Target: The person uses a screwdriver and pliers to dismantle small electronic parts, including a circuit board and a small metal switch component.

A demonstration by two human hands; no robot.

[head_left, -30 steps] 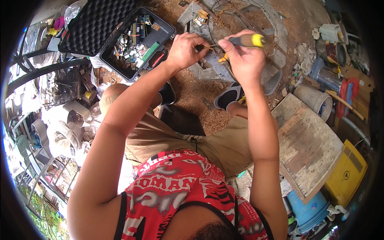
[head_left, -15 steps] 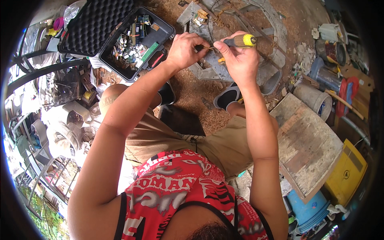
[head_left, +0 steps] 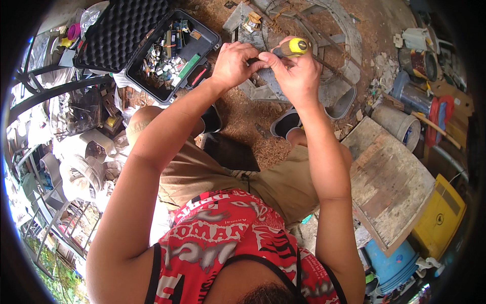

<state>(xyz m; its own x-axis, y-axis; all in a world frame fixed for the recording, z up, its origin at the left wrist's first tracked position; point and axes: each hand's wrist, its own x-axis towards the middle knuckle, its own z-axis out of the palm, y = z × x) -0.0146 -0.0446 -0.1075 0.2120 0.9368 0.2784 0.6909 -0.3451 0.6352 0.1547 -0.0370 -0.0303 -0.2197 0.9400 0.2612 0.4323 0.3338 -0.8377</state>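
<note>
My right hand [head_left: 298,76] is closed around a screwdriver [head_left: 293,48] with a dark grip and a yellow butt end. The handle lies across the top of my fist, and its tip is hidden. The thumb of that hand reaches left and meets my left fingertips. My left hand [head_left: 234,62] is closed in a pinch on a small dark piece [head_left: 252,61], mostly covered by the fingers. Left of my left hand, an open black case [head_left: 209,41] holds several small circuit boards [head_left: 174,38] and chips. Its lid [head_left: 121,35] has egg-crate foam.
Beyond my hands lies a round grey metal frame [head_left: 349,55] on a floor strewn with brown shavings. To the right are a worn wooden board [head_left: 390,177], a yellow case [head_left: 439,218], a blue bucket [head_left: 392,266] and a grey bucket [head_left: 400,124]. Clutter fills the left side.
My right hand has moved slightly left and up, and the screwdriver handle has tilted. The right thumb now meets my left fingertips. My left hand has hardly moved.
</note>
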